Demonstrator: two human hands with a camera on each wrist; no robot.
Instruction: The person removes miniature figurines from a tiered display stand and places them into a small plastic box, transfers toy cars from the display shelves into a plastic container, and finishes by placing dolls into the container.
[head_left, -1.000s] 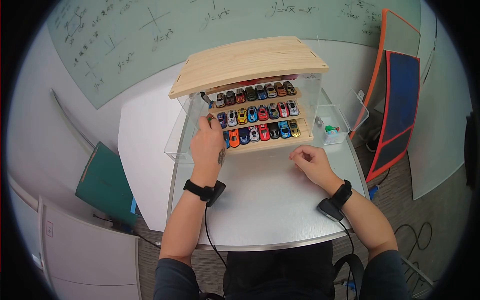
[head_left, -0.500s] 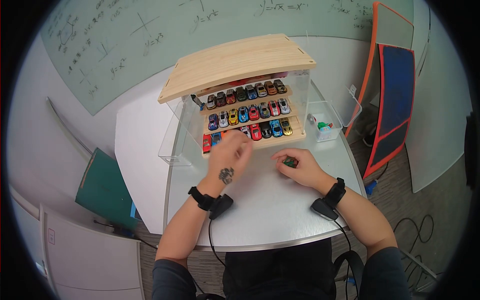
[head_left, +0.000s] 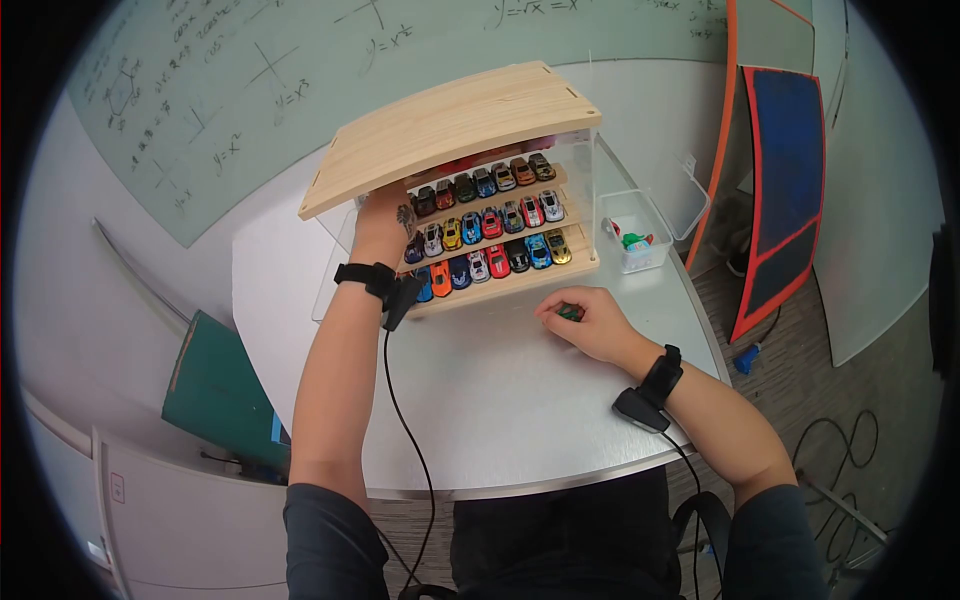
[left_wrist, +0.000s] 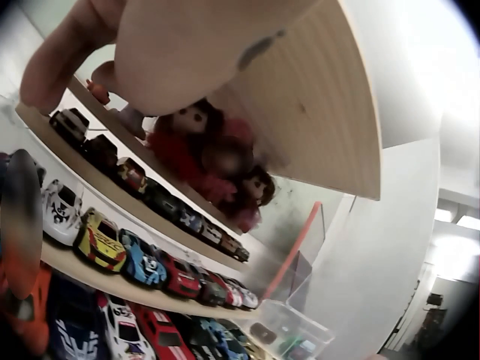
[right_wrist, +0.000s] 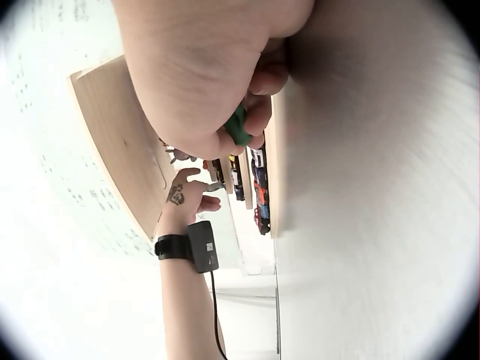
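Observation:
My left hand (head_left: 383, 228) reaches into the left end of the wooden-topped display case (head_left: 450, 125). In the left wrist view its fingers (left_wrist: 56, 71) are spread above the left end of the top row of toy cars (left_wrist: 131, 174). A small grey item (right_wrist: 215, 186) stands between the spread fingers in the right wrist view; contact with it cannot be told. My right hand (head_left: 597, 325), in front of the case, holds a small green toy (right_wrist: 238, 126) in curled fingers. Its far side is hidden by the hand.
Three tiers carry toy cars (head_left: 492, 222). Doll-like figures (left_wrist: 196, 146) sit behind the top tier. A clear box (head_left: 645, 258) with small colourful items stands right of the case, its lid swung outward. Black cables (head_left: 415, 440) trail from the wrist cameras.
My left hand, first at the case's left front with a small item, moved toward my right hand, then back up inside the case. The green toy now lies in my right hand. The view shifted slightly.

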